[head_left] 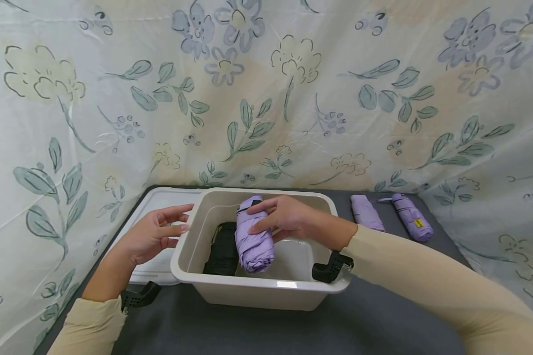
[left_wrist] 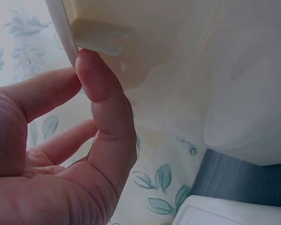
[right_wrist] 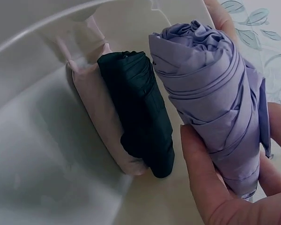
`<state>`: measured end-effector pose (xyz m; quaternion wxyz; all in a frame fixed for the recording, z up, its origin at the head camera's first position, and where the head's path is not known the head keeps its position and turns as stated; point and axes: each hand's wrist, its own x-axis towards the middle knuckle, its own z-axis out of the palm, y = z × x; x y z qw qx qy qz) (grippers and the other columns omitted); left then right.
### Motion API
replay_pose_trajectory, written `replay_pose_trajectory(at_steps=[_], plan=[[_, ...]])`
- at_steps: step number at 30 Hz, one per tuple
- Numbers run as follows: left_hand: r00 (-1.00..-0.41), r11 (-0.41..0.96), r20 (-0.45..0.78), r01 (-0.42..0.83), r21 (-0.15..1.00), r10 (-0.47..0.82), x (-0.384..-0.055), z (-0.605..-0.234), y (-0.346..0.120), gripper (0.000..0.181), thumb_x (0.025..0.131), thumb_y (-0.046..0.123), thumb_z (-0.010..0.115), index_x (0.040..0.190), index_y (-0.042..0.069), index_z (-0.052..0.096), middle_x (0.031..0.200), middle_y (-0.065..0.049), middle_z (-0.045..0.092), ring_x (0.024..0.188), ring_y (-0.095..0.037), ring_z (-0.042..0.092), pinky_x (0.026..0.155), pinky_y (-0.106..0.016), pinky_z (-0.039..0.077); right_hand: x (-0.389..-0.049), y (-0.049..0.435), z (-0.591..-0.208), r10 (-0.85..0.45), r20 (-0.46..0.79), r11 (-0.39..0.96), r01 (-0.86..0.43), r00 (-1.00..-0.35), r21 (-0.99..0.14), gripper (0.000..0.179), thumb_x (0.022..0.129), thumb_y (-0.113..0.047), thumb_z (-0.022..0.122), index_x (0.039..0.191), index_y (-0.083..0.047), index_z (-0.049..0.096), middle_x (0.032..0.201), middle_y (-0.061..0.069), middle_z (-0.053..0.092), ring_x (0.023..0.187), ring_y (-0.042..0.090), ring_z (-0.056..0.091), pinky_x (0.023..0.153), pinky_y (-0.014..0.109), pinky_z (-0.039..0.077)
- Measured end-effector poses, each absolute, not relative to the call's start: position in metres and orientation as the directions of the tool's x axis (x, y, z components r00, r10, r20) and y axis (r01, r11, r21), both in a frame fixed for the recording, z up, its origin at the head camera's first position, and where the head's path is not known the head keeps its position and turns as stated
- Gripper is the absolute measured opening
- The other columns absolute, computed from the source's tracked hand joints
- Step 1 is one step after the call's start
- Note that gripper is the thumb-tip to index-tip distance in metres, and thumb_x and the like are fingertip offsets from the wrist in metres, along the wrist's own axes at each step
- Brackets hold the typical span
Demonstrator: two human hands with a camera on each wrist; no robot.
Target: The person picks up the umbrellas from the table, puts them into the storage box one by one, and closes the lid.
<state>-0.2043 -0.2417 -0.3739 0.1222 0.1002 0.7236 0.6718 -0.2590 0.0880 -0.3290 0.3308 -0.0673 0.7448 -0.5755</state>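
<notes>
My right hand (head_left: 288, 217) grips a folded lavender umbrella (head_left: 255, 239) and holds it tilted over the inside of a beige plastic bin (head_left: 257, 293). In the right wrist view, fingers and thumb wrap the sides of this umbrella (right_wrist: 206, 93), its gathered fabric end upward. A dark folded umbrella (head_left: 222, 251) lies in the bin, and the right wrist view shows a pale pink one (right_wrist: 100, 108) with a strap beside it. At the bin's left rim rests my left hand (head_left: 153, 234), fingers spread and fingertips touching the rim's outer edge (left_wrist: 68, 33).
Two more lavender umbrellas lie at the right back of the dark grey table, one plain (head_left: 366, 212), one with a yellow label (head_left: 413, 217). A white lid (head_left: 153, 264) lies left of the bin, partly under my left hand. Floral cloth (head_left: 248, 98) hangs behind.
</notes>
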Motion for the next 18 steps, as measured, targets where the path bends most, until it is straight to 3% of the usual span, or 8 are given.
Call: replay_pose_trajectory(at_steps=[18], plan=[[-0.952, 0.071, -0.045, -0.024, 0.997, 0.303, -0.210, -0.377, -0.243, 0.060, 0.101, 0.009, 0.064, 0.155, 0.003, 0.040, 0.114, 0.001, 0.063, 0.101, -0.013, 0.071, 0.086, -0.038, 0.063, -0.268, 0.056, -0.345, -0.490, -0.447, 0.386, 0.274, -0.749, -0.881, 0.048, 0.081, -0.001, 0.084, 0.126, -0.015, 0.073, 0.121, 0.016, 0.065, 0.092, 0.027, 0.071, 0.077, 0.043, 0.064]])
